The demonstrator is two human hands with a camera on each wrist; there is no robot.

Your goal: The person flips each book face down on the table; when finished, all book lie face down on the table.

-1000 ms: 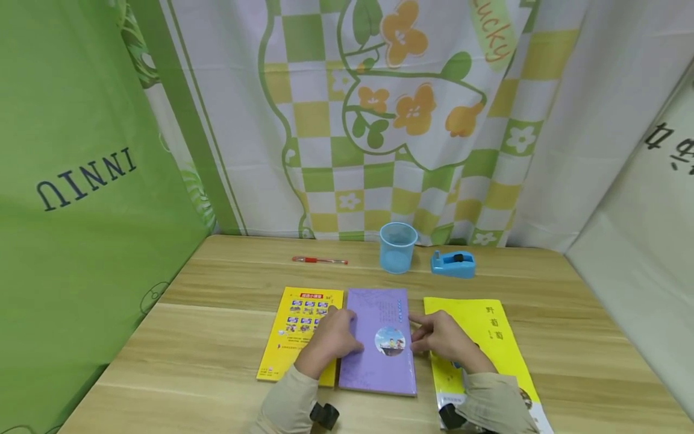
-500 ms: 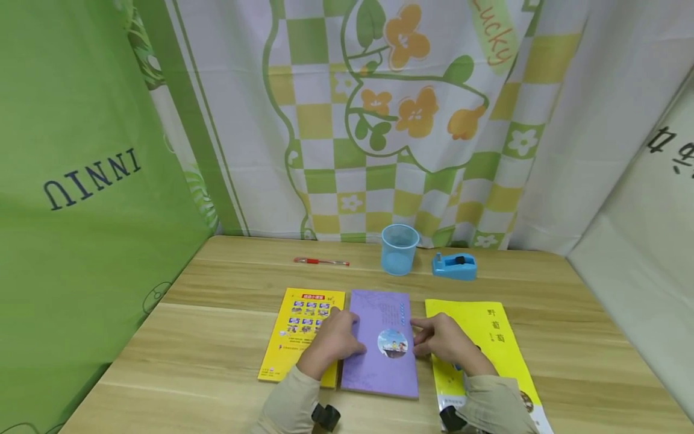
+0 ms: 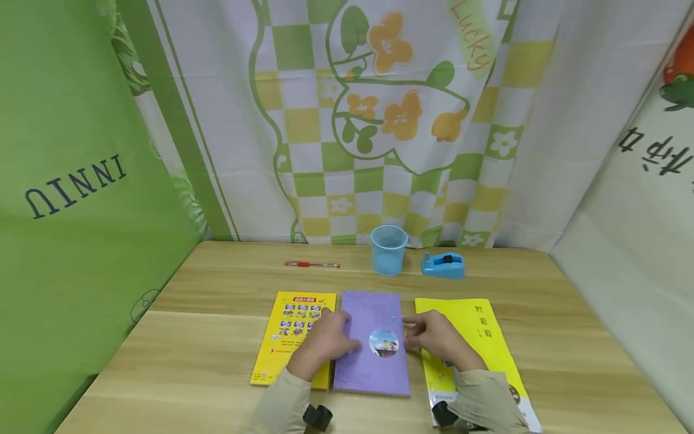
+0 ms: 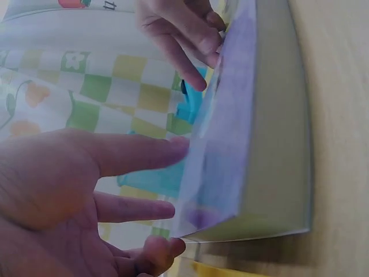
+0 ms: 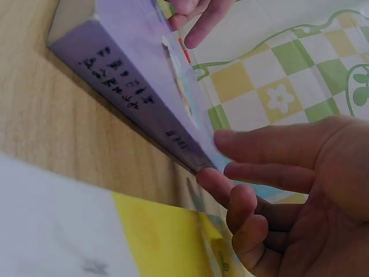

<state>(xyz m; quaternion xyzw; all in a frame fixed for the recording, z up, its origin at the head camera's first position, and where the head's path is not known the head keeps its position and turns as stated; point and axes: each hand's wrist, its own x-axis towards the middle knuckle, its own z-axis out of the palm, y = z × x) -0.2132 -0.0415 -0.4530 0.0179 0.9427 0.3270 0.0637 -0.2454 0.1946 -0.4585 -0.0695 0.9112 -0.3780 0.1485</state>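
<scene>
A thick purple book (image 3: 371,377) with a round picture on its cover lies flat between both hands in the head view. My left hand (image 3: 326,339) reaches over a yellow book (image 3: 282,355), thumb and fingertips at the purple book's left side. In the left wrist view, the thumb and a finger extend straight to the cover's edge, beside the page block (image 4: 282,144). My right hand (image 3: 436,339) is at the opposite side, above a larger yellow-and-white book (image 3: 488,343). The right wrist view shows its fingertips right at the far end of the lettered spine (image 5: 132,98).
Toward the back of the wooden table (image 3: 179,361) stand a blue mesh-like cup (image 3: 388,256) and a blue tape dispenser (image 3: 443,266). A red pen (image 3: 311,264) lies to their left. Patterned curtains (image 3: 314,150) enclose the back and sides.
The head view has shifted slightly, so the whole scene appears a little further left. Both hands stay at the purple book's sides, and the books keep their places.
</scene>
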